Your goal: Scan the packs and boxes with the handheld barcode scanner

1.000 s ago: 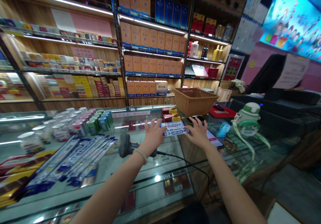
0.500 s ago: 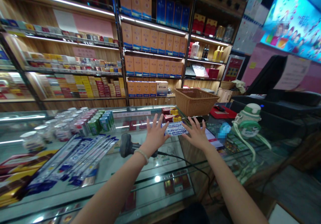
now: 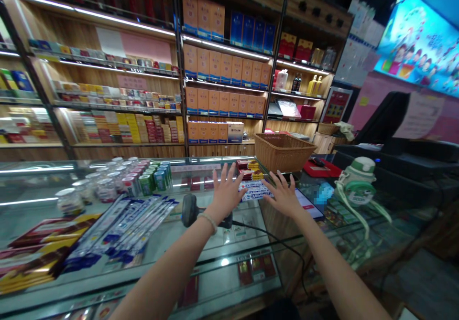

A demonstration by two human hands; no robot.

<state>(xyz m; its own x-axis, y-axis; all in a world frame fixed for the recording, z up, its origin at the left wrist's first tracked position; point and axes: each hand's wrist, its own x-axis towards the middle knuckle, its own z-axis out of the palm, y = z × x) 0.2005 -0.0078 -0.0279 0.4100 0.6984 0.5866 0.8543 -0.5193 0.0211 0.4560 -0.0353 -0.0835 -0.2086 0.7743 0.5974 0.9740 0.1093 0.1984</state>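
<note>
Both my arms reach out over a glass counter. My left hand is open, fingers spread, with a beaded bracelet on its wrist. Beneath that wrist lies a dark handheld barcode scanner with its cable running right. My right hand is open too, fingers apart. Between the two hands are blue-and-white wrapped sticks, partly covered by my fingertips; whether I touch them I cannot tell. Just behind them sits a stack of red-and-yellow packets.
Left on the counter are long blue-white packets, chocolate-coloured packets, lidded jars and small green boxes. A wicker basket stands behind my hands. To the right are a tablet, a green-white bottle and a monitor.
The view has shifted slightly, so the counter and shelves appear a little lower and further right. Both hands stay open and spread in nearly the same place over the counter.
</note>
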